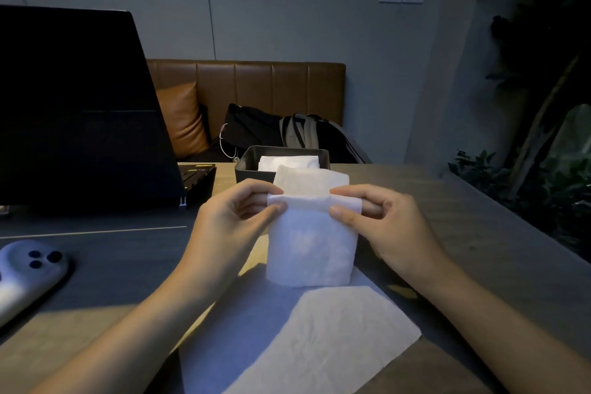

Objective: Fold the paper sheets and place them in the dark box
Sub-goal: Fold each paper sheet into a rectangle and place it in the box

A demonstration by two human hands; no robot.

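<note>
Both hands, left hand (243, 211) and right hand (377, 217), pinch the folded paper sheet (311, 243) just in front of the dark box (246, 166), so I'd line up the edges, then crease.

A dimly lit wooden surface (463, 233) stretches away from the viewer, with a darker mat-like area across its left part. Flat on it, nearest the viewer, lies an unfolded white paper sheet (319, 339), slightly wrinkled and turned at an angle. At the far middle stands a dark box (248, 166) with open top, white folded paper showing inside. To its left sits an open black laptop (80, 112), its lid's back toward the viewer and a strip of keyboard visible. Near the left edge rests a rounded grey device (28, 275) with three dark buttons.
</note>
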